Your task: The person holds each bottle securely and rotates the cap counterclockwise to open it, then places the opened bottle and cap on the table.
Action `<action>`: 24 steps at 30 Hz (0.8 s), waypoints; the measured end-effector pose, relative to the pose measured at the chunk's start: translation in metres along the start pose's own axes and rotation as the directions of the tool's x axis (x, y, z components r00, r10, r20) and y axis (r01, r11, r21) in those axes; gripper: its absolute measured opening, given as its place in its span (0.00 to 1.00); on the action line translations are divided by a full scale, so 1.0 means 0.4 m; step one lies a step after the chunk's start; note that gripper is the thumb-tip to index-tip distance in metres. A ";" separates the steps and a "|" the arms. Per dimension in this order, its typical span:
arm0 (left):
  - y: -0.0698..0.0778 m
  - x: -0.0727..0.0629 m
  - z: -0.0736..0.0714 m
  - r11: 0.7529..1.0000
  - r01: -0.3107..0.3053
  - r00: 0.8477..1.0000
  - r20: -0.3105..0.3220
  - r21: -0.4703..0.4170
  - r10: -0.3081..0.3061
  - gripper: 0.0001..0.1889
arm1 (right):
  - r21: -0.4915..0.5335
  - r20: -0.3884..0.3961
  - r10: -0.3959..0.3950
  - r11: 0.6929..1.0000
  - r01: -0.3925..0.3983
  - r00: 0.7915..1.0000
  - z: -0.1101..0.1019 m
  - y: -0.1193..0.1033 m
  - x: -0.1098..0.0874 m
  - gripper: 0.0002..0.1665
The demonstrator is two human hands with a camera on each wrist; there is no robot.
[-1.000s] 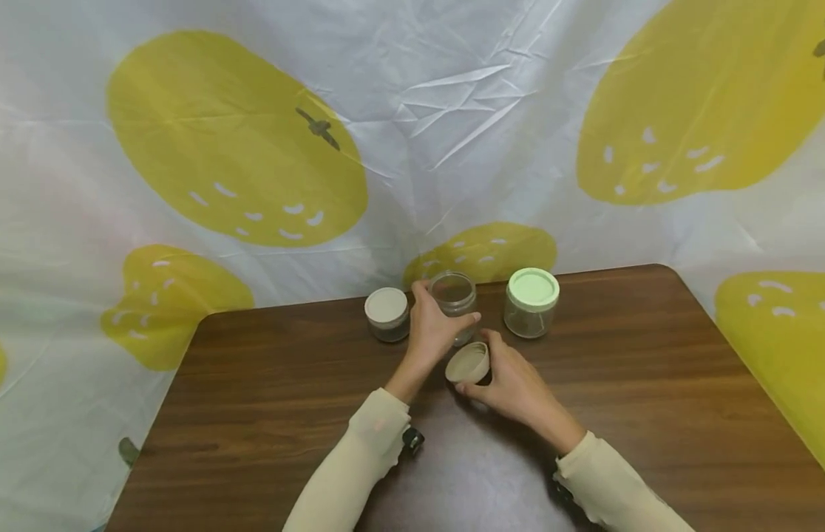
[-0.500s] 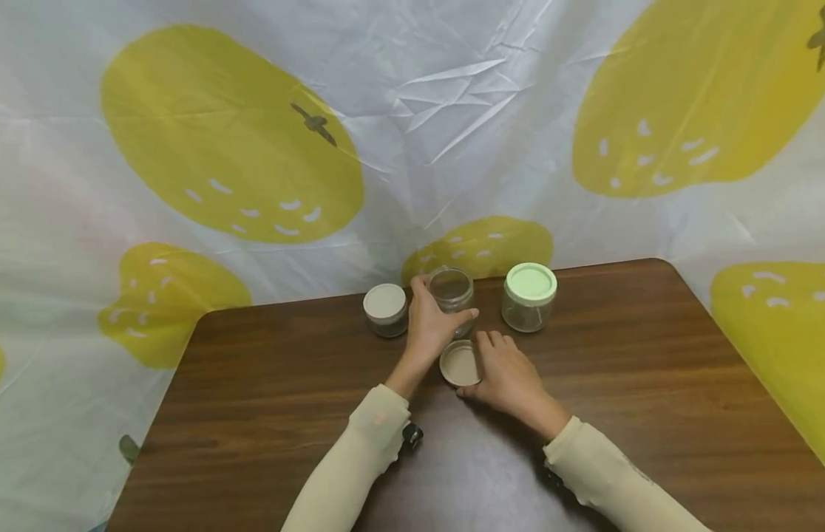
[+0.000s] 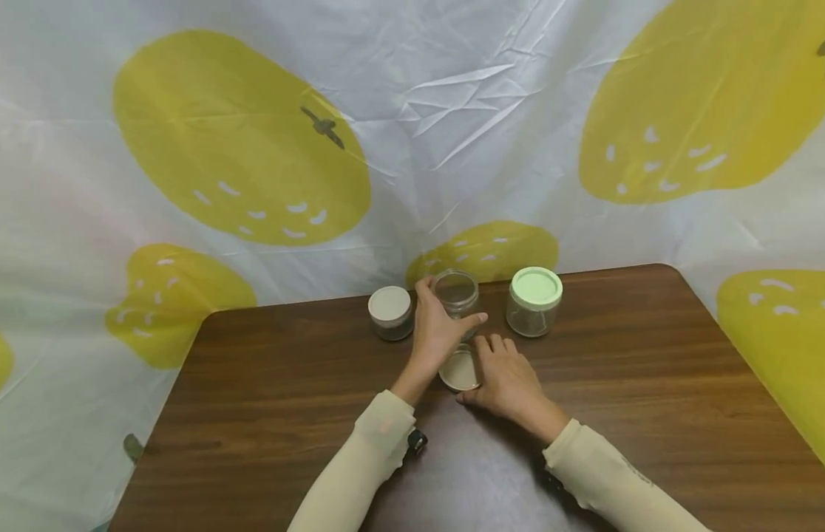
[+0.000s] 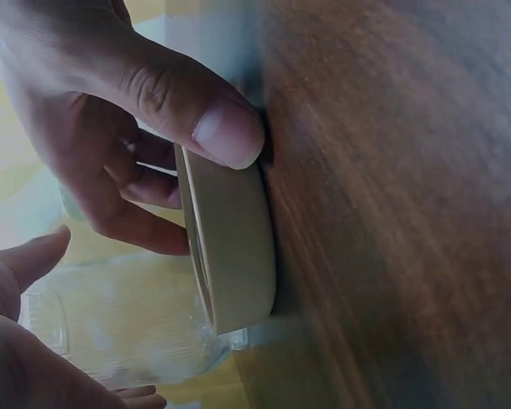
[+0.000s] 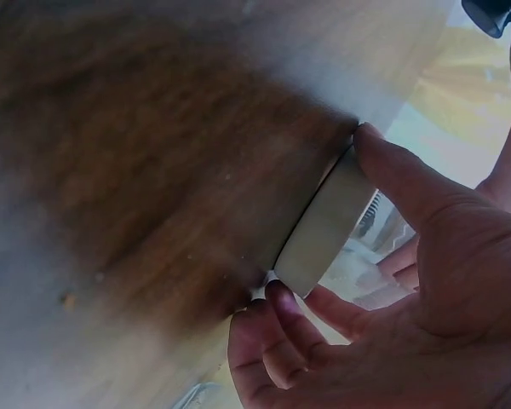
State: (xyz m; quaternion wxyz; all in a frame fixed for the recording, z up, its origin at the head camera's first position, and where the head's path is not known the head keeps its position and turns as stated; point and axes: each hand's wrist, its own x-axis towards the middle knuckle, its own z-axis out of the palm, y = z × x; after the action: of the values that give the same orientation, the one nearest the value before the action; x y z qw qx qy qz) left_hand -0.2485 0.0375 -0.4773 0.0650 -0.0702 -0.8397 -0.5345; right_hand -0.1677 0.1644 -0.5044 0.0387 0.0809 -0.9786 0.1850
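Observation:
My left hand (image 3: 434,329) holds a clear jar (image 3: 460,295) upright near the table's back edge, its thumb and fingers spread around the side. No lid covers this jar's mouth. Just in front of it, a beige round lid (image 3: 460,371) lies flat on the table with its hollow side up. My right hand (image 3: 508,377) grips the lid's rim from the right, thumb at the near side and fingers at the far side. The right wrist view shows the lid (image 5: 328,226) between thumb and fingertips, flat against the wood. Behind the lid stands the jar (image 4: 119,315) in the left wrist view.
A small clear jar with a white lid (image 3: 389,304) stands left of my left hand. To the right is a clear jar with a pale green lid (image 3: 536,288). The brown wooden table (image 3: 286,377) meets a lemon-print curtain (image 3: 399,192) at its back edge.
My right hand has lowered the tilted beige lid and laid it flat on the table, hollow side up. The left hand has stayed at the open jar.

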 end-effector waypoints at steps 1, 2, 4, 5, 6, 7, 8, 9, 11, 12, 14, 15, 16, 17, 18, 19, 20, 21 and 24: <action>0.002 -0.002 0.001 1.000 -0.002 1.000 0.001 -0.001 0.002 0.57 | 0.001 -0.003 -0.001 1.000 0.001 1.000 0.000 0.001 -0.001 0.55; 0.004 -0.003 0.003 1.000 -0.006 1.000 0.001 -0.003 0.006 0.58 | 0.004 -0.006 -0.001 1.000 0.001 1.000 -0.001 0.002 -0.003 0.56; 0.008 -0.005 0.003 1.000 -0.014 1.000 -0.003 -0.005 0.014 0.59 | 0.010 -0.011 -0.007 1.000 0.008 1.000 -0.002 0.004 -0.006 0.57; 0.009 -0.006 0.003 1.000 -0.022 1.000 -0.009 -0.005 0.022 0.59 | 0.015 -0.014 -0.011 1.000 0.011 1.000 -0.003 0.004 -0.008 0.57; 0.011 -0.007 0.002 1.000 -0.031 0.999 -0.020 -0.001 0.031 0.59 | 0.022 -0.020 -0.016 1.000 0.016 1.000 -0.005 0.004 -0.010 0.58; 0.012 -0.008 0.001 0.999 -0.044 0.998 -0.034 0.003 0.044 0.59 | 0.034 -0.027 -0.018 0.999 0.019 0.999 -0.005 0.004 -0.012 0.58; 0.014 -0.010 -0.001 0.998 -0.060 0.997 -0.047 0.008 0.061 0.59 | 0.044 -0.036 -0.022 0.999 0.023 0.999 -0.006 0.004 -0.015 0.58; 0.016 -0.012 -0.003 0.997 -0.078 0.995 -0.060 0.020 0.079 0.59 | 0.054 -0.050 -0.025 0.998 0.028 0.998 -0.007 0.003 -0.018 0.58; 0.022 -0.015 -0.009 0.991 -0.126 0.988 -0.086 0.046 0.129 0.59 | 0.071 -0.100 -0.028 0.997 0.035 0.995 -0.010 0.002 -0.020 0.55; 0.026 -0.017 -0.012 0.986 -0.155 0.982 -0.096 0.056 0.160 0.59 | 0.080 -0.135 -0.031 0.996 0.042 0.990 -0.013 0.000 -0.022 0.52; 0.037 -0.021 -0.018 0.973 -0.220 0.968 -0.109 0.070 0.227 0.59 | 0.104 -0.219 -0.025 0.993 0.049 0.975 -0.022 -0.002 -0.026 0.45; 0.043 -0.024 -0.021 0.963 -0.258 0.957 -0.115 0.073 0.265 0.58 | 0.118 -0.264 -0.018 0.992 0.051 0.964 -0.029 -0.003 -0.029 0.40; 0.048 -0.026 -0.022 0.951 -0.301 0.944 -0.121 0.072 0.308 0.58 | 0.137 -0.303 -0.010 0.989 0.054 0.953 -0.036 -0.003 -0.032 0.36; 0.054 -0.029 -0.023 0.939 -0.338 0.931 -0.123 0.067 0.344 0.57 | 0.160 -0.342 0.000 0.985 0.058 0.940 -0.045 -0.002 -0.035 0.33; 0.058 -0.032 -0.024 0.925 -0.375 0.916 -0.127 0.065 0.381 0.56 | 0.182 -0.381 0.011 0.981 0.064 0.924 -0.054 -0.001 -0.038 0.30; 0.062 -0.035 -0.023 0.907 -0.415 0.897 -0.136 0.067 0.420 0.55 | 0.208 -0.419 0.020 0.975 0.074 0.908 -0.062 0.001 -0.041 0.28; 0.065 -0.037 -0.023 0.886 -0.458 0.874 -0.148 0.069 0.463 0.54 | 0.232 -0.456 0.031 0.969 0.085 0.889 -0.070 0.004 -0.043 0.26; 0.067 -0.040 -0.022 0.862 -0.502 0.847 -0.160 0.071 0.506 0.53 | 0.255 -0.493 0.041 0.962 0.099 0.869 -0.078 0.009 -0.044 0.25; 0.079 -0.051 -0.022 0.786 -0.615 0.764 -0.201 0.060 0.613 0.50 | 0.311 -0.604 0.076 0.939 0.146 0.793 -0.100 0.022 -0.042 0.25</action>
State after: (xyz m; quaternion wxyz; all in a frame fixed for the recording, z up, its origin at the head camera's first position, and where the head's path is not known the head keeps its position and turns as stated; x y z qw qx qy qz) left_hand -0.2222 0.0417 -0.4493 0.3238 -0.2844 -0.7565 -0.4919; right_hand -0.1509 0.1899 -0.4721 0.3395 0.0410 -0.8650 0.3672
